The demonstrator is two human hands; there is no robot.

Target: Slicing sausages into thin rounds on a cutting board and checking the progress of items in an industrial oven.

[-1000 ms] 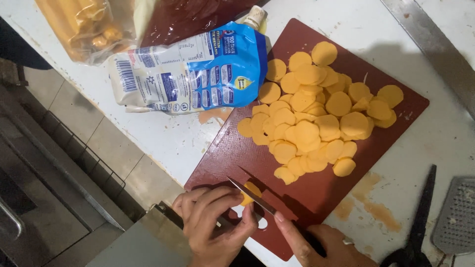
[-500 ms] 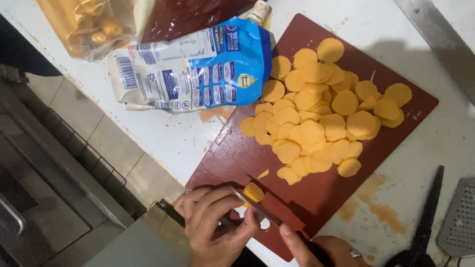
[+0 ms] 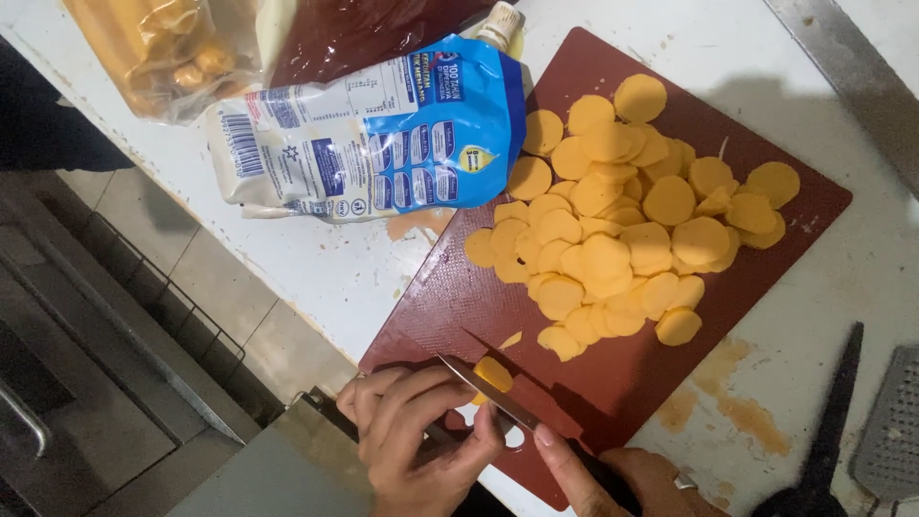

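A heap of slices (image 3: pixel 622 225) lies on the cutting board (image 3: pixel 766 278); the pouch (image 3: pixel 373 144) lies left of it, scissors (image 3: pixel 828 431) right, all on the bench (image 3: pixel 316 268).

One dark red cutting board (image 3: pixel 459 306) sat there, one blue-and-white pouch (image 3: pixel 373 144), one knife (image 3: pixel 488 394), one pair of scissors (image 3: pixel 833 412), and orange slices (image 3: pixel 613 220) too heaped to count.

head cam | looks steeply down | close over cutting board (image 3: pixel 459 306) | single view
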